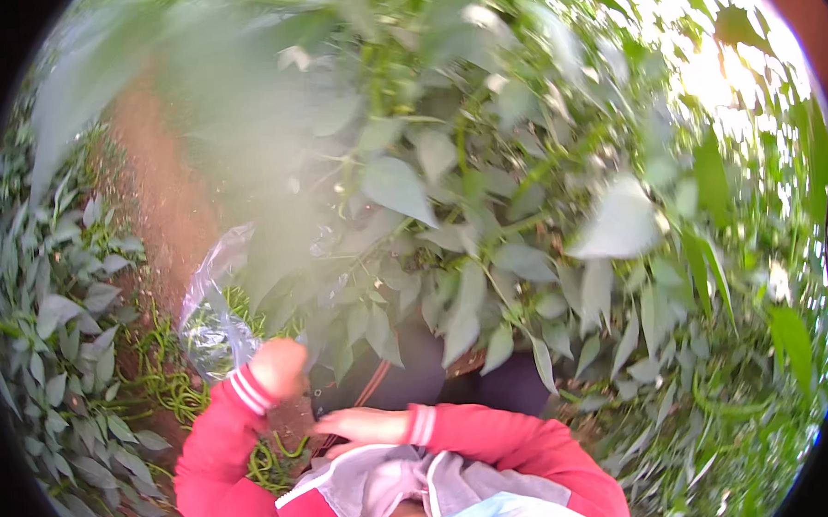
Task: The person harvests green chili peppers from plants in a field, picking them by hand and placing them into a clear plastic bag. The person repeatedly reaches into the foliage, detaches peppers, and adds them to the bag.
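Observation:
My left hand point(281, 367), blurred and rounded, is at the near edge of a clear plastic bag point(215, 324). Its fingers cannot be made out. Long thin green peppers point(241, 308) show in the bag, and more peppers point(174, 380) lie in a heap on the soil to its left. In front of my body, my right hand point(361, 426) points leftward with its fingers stretched out and nothing visible in them. Below its fingertips some green peppers point(273, 466) lie low beside my jacket.
Leafy pepper plants point(469, 247) with small white flowers crowd the front and right, partly over my dark-trousered legs point(391, 370). A large blurred leaf hangs close at upper left. A bare soil path point(156, 177) runs forward, with another row of plants point(56, 320) beyond it.

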Motion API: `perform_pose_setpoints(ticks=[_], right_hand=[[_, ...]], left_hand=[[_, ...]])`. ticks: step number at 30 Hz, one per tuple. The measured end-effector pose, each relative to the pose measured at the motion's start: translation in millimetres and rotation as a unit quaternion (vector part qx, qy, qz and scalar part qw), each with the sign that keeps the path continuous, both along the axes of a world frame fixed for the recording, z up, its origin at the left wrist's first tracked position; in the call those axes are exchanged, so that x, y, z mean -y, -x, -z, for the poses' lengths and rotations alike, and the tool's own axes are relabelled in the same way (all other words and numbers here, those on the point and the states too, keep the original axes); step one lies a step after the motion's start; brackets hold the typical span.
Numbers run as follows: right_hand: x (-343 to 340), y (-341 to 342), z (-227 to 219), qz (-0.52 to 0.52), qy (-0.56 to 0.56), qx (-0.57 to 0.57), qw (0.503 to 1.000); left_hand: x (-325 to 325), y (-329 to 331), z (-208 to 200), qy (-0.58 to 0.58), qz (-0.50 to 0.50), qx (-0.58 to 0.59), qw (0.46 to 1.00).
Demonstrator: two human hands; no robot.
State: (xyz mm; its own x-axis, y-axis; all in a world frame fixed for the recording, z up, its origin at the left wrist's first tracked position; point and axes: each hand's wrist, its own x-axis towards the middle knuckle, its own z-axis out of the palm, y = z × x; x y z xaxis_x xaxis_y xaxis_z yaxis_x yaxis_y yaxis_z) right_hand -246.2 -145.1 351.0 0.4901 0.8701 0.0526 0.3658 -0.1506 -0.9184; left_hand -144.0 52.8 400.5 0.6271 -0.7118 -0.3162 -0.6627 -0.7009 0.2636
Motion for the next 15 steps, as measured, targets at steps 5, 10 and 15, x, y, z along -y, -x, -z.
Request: perform_pose_setpoints(ticks=[5,10,15], right_hand=[[96,45,-58,0.106,0.029,-0.195,0.975],[132,84,-53,0.308,-0.051,-0.233,0.921],[148,102,-28,0.417,-0.176,-0.204,0.868]], left_hand=[[128,73,-104,0.360,0.277,-0.366,0.812],[323,76,-112,0.491,0.264,0.017,0.830],[406,-7,-128,0.589,0.096,0.087,0.797]])
